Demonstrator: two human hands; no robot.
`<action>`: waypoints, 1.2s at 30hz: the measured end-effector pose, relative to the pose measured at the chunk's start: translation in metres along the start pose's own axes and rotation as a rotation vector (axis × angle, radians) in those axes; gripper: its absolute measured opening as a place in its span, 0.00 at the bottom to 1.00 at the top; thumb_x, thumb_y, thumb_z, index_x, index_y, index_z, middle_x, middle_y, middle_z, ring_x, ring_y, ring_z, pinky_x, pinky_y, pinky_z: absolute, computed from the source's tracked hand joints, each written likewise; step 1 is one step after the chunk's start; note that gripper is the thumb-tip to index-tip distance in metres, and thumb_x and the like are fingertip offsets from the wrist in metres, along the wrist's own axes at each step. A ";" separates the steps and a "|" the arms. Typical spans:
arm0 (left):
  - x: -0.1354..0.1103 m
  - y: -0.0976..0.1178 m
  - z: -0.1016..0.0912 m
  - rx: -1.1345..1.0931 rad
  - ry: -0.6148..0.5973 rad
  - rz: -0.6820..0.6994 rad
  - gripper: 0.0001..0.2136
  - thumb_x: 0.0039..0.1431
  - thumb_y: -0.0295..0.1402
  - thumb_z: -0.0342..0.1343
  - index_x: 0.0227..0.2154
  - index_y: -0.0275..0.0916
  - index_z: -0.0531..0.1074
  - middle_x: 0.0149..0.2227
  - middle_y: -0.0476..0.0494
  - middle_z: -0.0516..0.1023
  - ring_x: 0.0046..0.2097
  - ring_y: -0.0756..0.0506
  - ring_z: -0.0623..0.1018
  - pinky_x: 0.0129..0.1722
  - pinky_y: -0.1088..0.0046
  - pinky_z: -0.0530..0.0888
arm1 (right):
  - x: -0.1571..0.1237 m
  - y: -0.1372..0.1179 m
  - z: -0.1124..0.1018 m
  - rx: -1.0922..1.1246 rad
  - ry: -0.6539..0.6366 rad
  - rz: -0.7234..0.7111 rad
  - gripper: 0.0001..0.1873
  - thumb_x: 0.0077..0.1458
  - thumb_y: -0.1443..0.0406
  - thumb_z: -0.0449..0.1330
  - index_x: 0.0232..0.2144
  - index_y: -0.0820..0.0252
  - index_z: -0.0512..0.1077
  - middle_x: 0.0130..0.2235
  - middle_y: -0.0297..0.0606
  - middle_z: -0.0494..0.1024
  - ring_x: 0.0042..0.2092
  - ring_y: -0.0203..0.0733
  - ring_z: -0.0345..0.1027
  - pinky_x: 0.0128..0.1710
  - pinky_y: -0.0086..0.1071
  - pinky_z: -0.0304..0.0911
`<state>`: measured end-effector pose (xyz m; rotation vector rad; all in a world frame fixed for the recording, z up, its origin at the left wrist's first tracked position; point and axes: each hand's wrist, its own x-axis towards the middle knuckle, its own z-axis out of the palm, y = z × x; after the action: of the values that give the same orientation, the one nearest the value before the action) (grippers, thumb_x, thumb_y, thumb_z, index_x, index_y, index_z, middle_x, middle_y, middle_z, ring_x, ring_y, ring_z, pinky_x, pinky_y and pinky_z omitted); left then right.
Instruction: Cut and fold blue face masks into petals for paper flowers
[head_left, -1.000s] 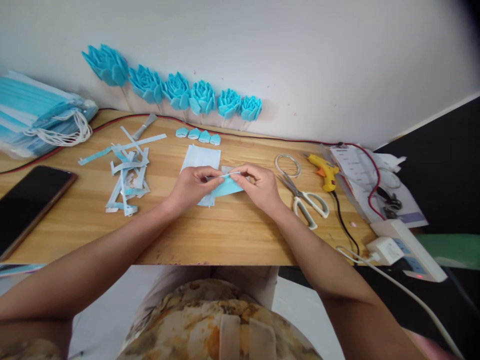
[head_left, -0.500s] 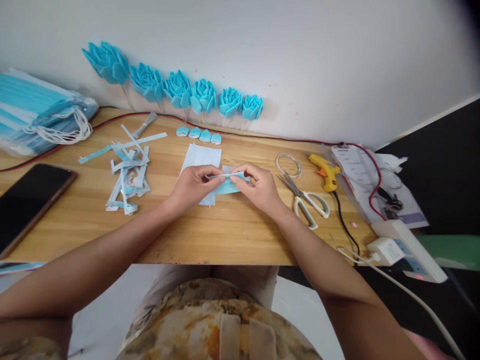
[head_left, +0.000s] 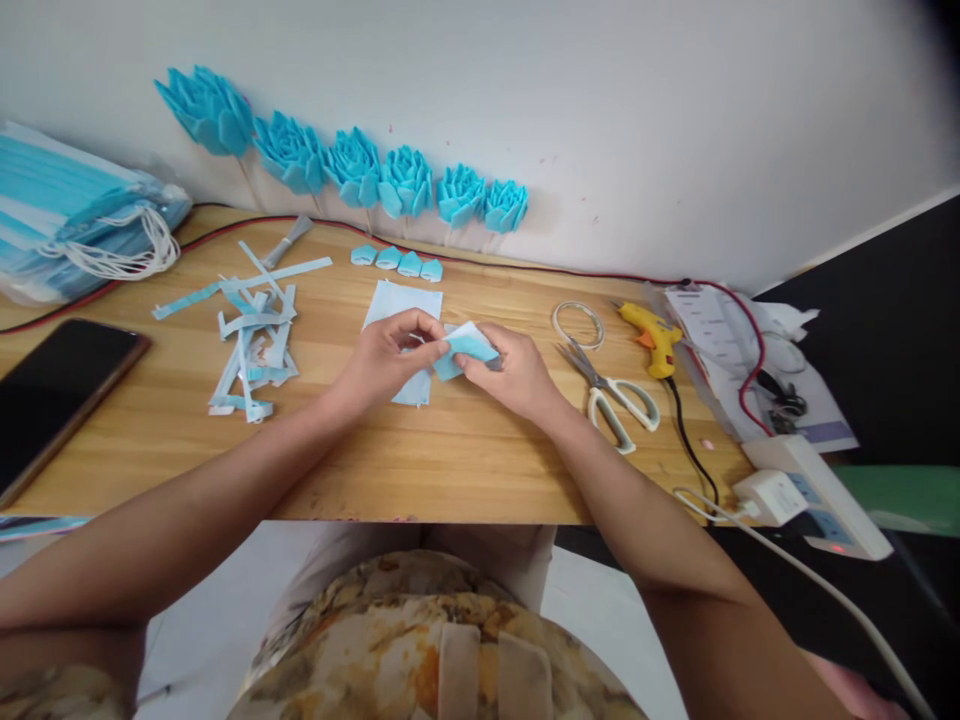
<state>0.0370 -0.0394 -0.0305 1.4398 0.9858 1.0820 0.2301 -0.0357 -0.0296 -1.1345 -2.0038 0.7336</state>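
Both hands meet over the middle of the wooden table (head_left: pixel 465 470). My left hand (head_left: pixel 386 358) and my right hand (head_left: pixel 510 372) pinch the same small blue piece of mask fabric (head_left: pixel 463 348), folded between the fingertips just above the table. Under the left hand lies a flat pale blue mask sheet (head_left: pixel 401 310). Several small folded blue petals (head_left: pixel 397 262) sit in a row behind it. Several finished blue fabric flowers (head_left: pixel 352 165) lean on the wall.
Cut strips (head_left: pixel 251 330) lie to the left, with a phone (head_left: pixel 56 395) and a stack of masks (head_left: pixel 75 225) beyond. To the right are a wire coil (head_left: pixel 577 323), scissors (head_left: pixel 611 395), a yellow glue gun (head_left: pixel 651 338), papers and a power strip (head_left: pixel 814 485).
The fabric piece, held stretched out flat between both hands before, is now folded over into a smaller shape. The hands have moved closer together.
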 end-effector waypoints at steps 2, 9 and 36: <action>0.002 -0.002 -0.001 -0.154 0.037 -0.034 0.09 0.51 0.36 0.66 0.29 0.38 0.72 0.30 0.49 0.75 0.34 0.50 0.73 0.37 0.72 0.71 | 0.001 0.002 -0.002 0.039 -0.002 0.055 0.06 0.53 0.62 0.62 0.28 0.58 0.71 0.29 0.33 0.75 0.32 0.36 0.66 0.35 0.31 0.62; 0.009 -0.010 -0.005 -0.288 0.172 -0.067 0.08 0.45 0.33 0.67 0.27 0.38 0.74 0.26 0.52 0.72 0.27 0.53 0.67 0.26 0.77 0.64 | 0.005 0.008 -0.004 0.173 0.101 0.113 0.09 0.50 0.61 0.62 0.25 0.58 0.66 0.28 0.31 0.72 0.31 0.35 0.65 0.32 0.29 0.62; 0.003 -0.001 -0.001 -0.245 0.022 -0.165 0.17 0.49 0.43 0.70 0.30 0.35 0.72 0.27 0.48 0.79 0.30 0.48 0.81 0.36 0.71 0.79 | 0.002 0.009 -0.005 0.214 0.082 0.135 0.09 0.55 0.58 0.59 0.33 0.58 0.72 0.33 0.35 0.75 0.33 0.36 0.66 0.31 0.30 0.63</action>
<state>0.0369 -0.0367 -0.0311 1.1310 0.9358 1.0587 0.2379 -0.0289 -0.0332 -1.1608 -1.7475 0.9313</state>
